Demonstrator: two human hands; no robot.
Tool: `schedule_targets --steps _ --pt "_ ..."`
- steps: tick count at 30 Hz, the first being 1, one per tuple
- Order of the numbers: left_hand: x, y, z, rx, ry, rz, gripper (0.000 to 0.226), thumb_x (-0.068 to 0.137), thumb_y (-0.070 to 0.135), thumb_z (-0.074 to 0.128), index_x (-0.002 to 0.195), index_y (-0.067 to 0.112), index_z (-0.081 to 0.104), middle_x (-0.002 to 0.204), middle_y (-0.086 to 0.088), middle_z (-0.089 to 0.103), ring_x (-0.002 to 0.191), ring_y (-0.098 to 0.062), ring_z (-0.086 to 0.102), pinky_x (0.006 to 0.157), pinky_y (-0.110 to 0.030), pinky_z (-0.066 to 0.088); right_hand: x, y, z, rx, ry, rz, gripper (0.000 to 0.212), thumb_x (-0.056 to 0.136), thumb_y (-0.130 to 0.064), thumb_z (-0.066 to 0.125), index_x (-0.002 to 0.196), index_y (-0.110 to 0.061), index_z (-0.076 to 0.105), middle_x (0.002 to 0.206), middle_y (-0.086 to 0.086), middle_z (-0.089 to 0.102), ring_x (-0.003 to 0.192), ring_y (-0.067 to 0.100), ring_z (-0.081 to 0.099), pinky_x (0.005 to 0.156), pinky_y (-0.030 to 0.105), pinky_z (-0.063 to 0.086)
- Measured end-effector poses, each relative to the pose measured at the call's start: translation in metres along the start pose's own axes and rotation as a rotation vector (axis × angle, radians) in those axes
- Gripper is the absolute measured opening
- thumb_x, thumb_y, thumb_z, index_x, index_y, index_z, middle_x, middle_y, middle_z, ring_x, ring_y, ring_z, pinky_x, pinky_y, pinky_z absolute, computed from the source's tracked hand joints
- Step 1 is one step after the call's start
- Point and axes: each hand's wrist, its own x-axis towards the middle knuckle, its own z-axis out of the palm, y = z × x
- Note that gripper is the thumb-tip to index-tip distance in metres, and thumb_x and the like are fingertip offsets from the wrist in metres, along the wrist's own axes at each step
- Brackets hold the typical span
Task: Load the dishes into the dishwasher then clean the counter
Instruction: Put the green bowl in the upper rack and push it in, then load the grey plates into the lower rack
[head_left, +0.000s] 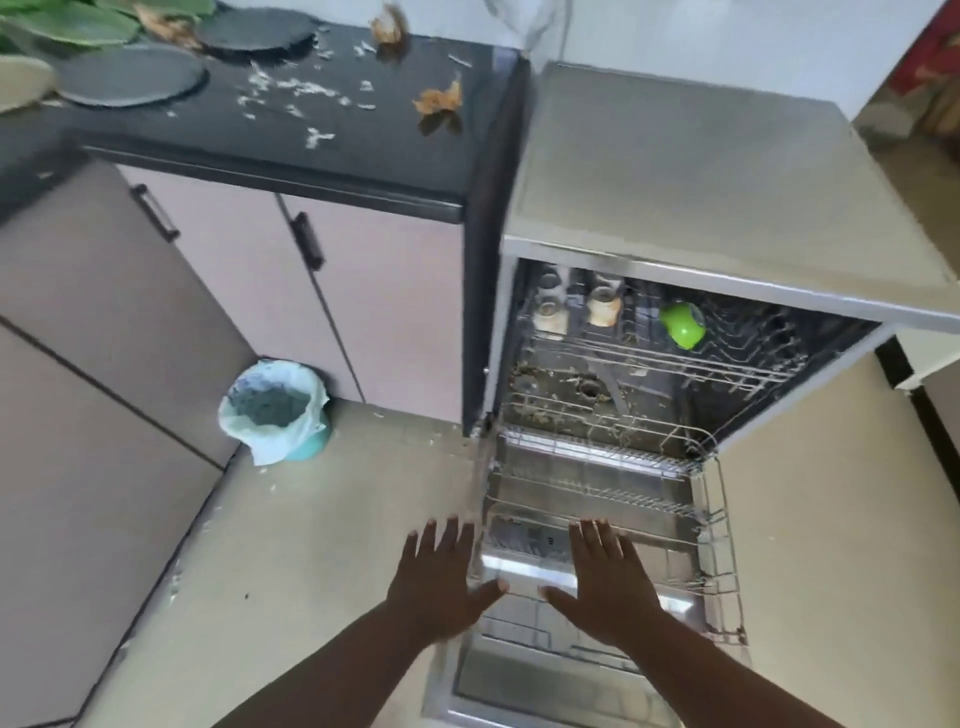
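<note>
The dishwasher (675, 171) stands open with its door (524, 686) folded down and the lower wire rack (719, 525) pulled out over it. A green cup (683, 323) and a few pale cups (602, 306) sit in the upper rack. Both my hands hover flat above the lower rack's front, fingers spread: my left hand (441, 577) over its left edge, my right hand (605, 577) over its middle. Neither holds anything. Two dark grey plates (132, 78) (257, 31) lie on the black counter (332, 150), among white scraps (296, 88) and dry brown leaves (441, 98).
A pale plate's edge (21, 83) and green leaves (67, 23) show at the far left. A small bin with a light blue bag (275, 410) stands on the floor by the pink cabinet doors (249, 280). Crumbs dot the floor (291, 545).
</note>
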Motion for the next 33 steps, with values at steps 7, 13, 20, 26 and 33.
schedule_targets --steps 7,13,20,26,33 --pt "-0.101 -0.186 -0.018 0.128 0.145 -0.049 0.104 0.08 0.079 -0.004 0.141 0.011 0.044 0.148 -0.013 0.036 0.132 -0.035 0.042 0.106 -0.044 0.009 0.003 -0.203 -0.025 -0.034 0.033 -0.118 0.088 0.072 -0.075 0.032 0.113 -0.007 0.072 0.117 0.012 0.069 0.106 0.033 0.066 0.096 0.044 0.027" --pt "-0.145 -0.276 -0.028 0.109 0.294 -0.189 0.088 0.088 0.073 0.011 0.11 0.014 0.073 0.113 -0.009 0.07 0.099 -0.032 0.068 0.105 -0.044 0.013 0.017 -0.335 -0.058 -0.063 0.076 -0.31 0.09 0.068 -0.077 0.04 0.121 -0.01 0.067 0.127 0.008 0.063 0.115 0.027 0.063 0.109 0.041 0.009" --pt "-0.151 -0.322 -0.07 0.118 0.277 -0.304 0.09 0.087 0.076 0.011 0.121 0.014 0.067 0.125 -0.012 0.063 0.111 -0.034 0.063 0.114 -0.041 -0.01 0.065 -0.394 -0.107 -0.082 0.096 -0.331 0.086 0.073 -0.078 0.038 0.119 -0.012 0.069 0.124 0.006 0.066 0.115 0.025 0.063 0.108 0.04 0.009" --pt "-0.1 -0.345 -0.136 0.155 0.319 -0.274 0.086 0.089 0.073 0.013 0.111 0.015 0.073 0.114 -0.006 0.07 0.101 -0.031 0.067 0.094 -0.042 0.026 0.13 -0.395 -0.159 -0.032 0.183 -0.292 0.089 0.087 -0.074 0.016 0.121 -0.01 0.068 0.126 0.009 0.065 0.116 0.029 0.062 0.102 0.042 0.023" --pt "-0.021 -0.364 -0.259 0.094 0.357 -0.267 0.12 0.065 0.086 -0.018 0.151 0.014 0.025 0.157 -0.004 0.018 0.142 -0.035 0.027 0.115 -0.048 0.016 0.233 -0.396 -0.254 -0.029 0.317 -0.344 0.08 0.079 -0.073 0.037 0.122 -0.012 0.068 0.127 0.008 0.064 0.116 0.027 0.062 0.109 0.039 0.025"
